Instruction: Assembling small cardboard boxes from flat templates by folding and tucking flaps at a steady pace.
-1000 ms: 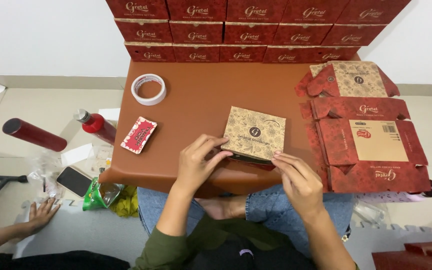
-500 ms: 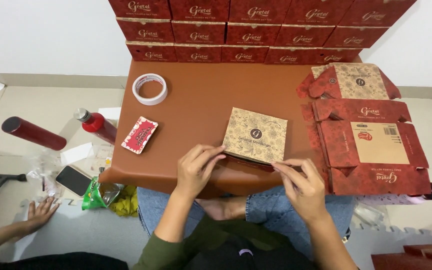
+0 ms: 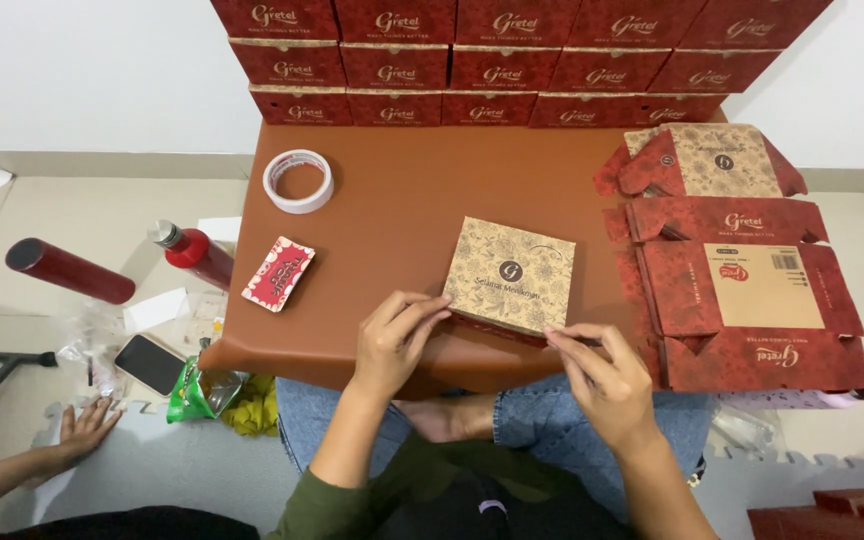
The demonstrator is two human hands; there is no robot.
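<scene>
Both hands, left hand (image 3: 395,338) and right hand (image 3: 602,377), pinch the tan box (image 3: 511,276) (its near edge hidden).

Hands (image 3: 397,340) at patterned box (image 3: 512,275)

Head view, steeply down over table (image 3: 402,200)

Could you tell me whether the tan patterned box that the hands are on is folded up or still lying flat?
Folded up: the tan box shows a closed top and a red side edge, with the left hand and right hand at its near corners.
</scene>
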